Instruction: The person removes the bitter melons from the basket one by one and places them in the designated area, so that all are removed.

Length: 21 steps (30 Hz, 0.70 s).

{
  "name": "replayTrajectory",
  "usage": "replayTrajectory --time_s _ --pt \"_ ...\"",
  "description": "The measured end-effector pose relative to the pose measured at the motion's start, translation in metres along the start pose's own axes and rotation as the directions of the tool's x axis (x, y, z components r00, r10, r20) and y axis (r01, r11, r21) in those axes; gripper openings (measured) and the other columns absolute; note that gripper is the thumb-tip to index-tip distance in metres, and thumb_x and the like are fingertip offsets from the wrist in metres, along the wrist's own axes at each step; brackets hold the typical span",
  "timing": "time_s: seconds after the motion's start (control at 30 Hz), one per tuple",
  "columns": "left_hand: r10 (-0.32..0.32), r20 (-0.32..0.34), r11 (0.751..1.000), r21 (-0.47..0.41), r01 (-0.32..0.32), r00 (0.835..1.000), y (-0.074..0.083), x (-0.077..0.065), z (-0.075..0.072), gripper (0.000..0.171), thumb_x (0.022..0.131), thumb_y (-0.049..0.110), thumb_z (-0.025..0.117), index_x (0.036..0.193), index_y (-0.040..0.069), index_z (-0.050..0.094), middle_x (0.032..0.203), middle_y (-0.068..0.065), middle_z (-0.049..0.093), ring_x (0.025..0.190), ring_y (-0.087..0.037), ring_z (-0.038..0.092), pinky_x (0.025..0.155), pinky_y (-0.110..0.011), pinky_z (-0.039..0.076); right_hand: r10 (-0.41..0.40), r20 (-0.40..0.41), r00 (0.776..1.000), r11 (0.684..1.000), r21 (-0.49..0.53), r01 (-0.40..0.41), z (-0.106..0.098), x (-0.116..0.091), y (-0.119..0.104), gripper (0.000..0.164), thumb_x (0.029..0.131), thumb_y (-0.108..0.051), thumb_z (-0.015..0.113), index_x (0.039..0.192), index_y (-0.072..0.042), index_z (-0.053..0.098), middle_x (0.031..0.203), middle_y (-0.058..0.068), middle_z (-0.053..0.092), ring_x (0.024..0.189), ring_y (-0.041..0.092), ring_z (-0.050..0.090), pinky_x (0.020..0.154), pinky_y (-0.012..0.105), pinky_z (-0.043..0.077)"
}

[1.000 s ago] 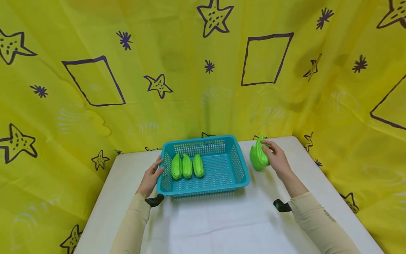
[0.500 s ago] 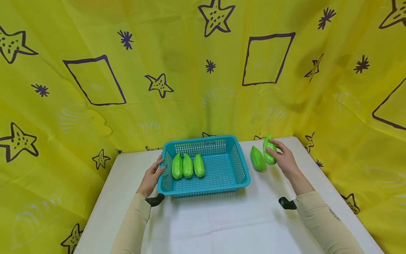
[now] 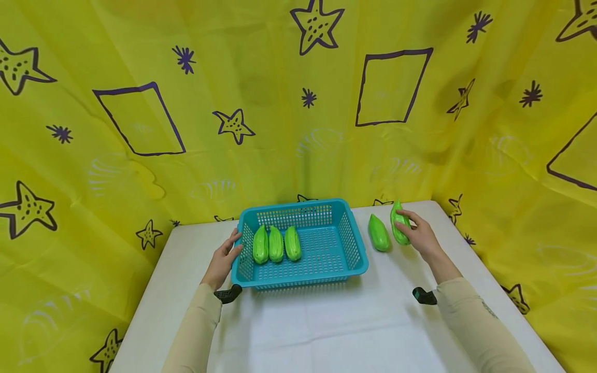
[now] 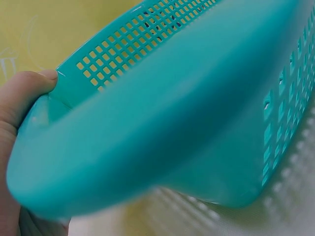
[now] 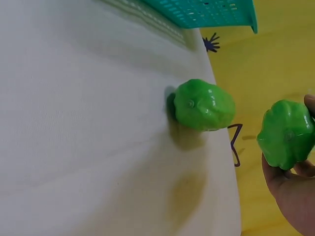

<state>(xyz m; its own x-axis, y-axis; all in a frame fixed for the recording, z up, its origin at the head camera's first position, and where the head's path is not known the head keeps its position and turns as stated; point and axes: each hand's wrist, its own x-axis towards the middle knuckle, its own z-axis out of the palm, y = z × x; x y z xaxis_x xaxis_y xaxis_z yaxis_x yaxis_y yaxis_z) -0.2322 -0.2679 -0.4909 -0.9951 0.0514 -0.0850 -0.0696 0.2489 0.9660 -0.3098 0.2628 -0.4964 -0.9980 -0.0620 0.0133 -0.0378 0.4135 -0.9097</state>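
My right hand (image 3: 421, 237) pinches a green ridged gourd (image 3: 398, 224) between thumb and fingers, its pointed tip facing the back. In the right wrist view this gourd (image 5: 283, 135) shows its lobed blunt end, with a shadow apart from it on the table. A second green gourd (image 3: 379, 234) lies on the table just to its left. My left hand (image 3: 221, 263) grips the left side of a blue-green plastic basket (image 3: 298, 282); the left wrist view has the thumb (image 4: 37, 83) over the rim. Three similar gourds (image 3: 276, 245) lie side by side in the basket's left half.
A white-covered table (image 3: 308, 331) bears the basket near its back edge. Yellow curtains (image 3: 270, 171) with dark star drawings stand close behind and on both sides. Black wrist cameras (image 3: 424, 296) stick out inward from the sleeves.
My right hand has moved right with one gourd, parting it from the other, which now lies alone beside the basket. It has since shifted slightly further right. The left hand and basket stay put.
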Motion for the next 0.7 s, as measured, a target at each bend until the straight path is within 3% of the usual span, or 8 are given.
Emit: replayTrajectory --time_s 0.43,0.57,0.7 --pt "-0.005 -0.014 1.0 0.01 0.005 1.0 0.002 0.001 0.001 0.053 0.104 0.018 0.048 0.154 0.007 0.031 0.164 0.002 0.011 0.15 -0.025 0.0 0.119 -0.051 0.008 -0.015 0.119 0.993 1.0 -0.024 0.018 -0.007 0.011 0.016 0.063 0.1 -0.026 0.058 0.153 -0.006 0.03 0.155 0.031 0.018 0.129 0.051 0.038 0.078 0.021 0.049" --pt "-0.01 -0.022 1.0 0.006 0.011 1.0 0.003 0.0 0.001 0.053 0.104 0.017 0.048 0.153 0.006 0.031 0.163 0.002 0.012 0.15 -0.025 0.001 0.119 -0.052 0.009 0.015 0.132 0.991 0.998 -0.06 -0.007 -0.009 0.017 0.022 0.064 0.1 -0.029 0.057 0.154 -0.008 0.03 0.155 0.031 0.018 0.131 0.05 0.036 0.089 0.036 0.05" --pt "-0.009 -0.022 1.0 0.006 0.009 1.0 0.003 0.0 0.001 0.053 0.104 0.017 0.048 0.153 0.007 0.031 0.163 0.002 0.012 0.15 -0.025 0.001 0.119 -0.051 0.01 0.041 0.143 0.989 0.995 -0.098 -0.027 -0.01 0.022 0.026 0.063 0.101 -0.029 0.057 0.154 -0.008 0.03 0.157 0.029 0.017 0.134 0.051 0.031 0.102 0.055 0.042"
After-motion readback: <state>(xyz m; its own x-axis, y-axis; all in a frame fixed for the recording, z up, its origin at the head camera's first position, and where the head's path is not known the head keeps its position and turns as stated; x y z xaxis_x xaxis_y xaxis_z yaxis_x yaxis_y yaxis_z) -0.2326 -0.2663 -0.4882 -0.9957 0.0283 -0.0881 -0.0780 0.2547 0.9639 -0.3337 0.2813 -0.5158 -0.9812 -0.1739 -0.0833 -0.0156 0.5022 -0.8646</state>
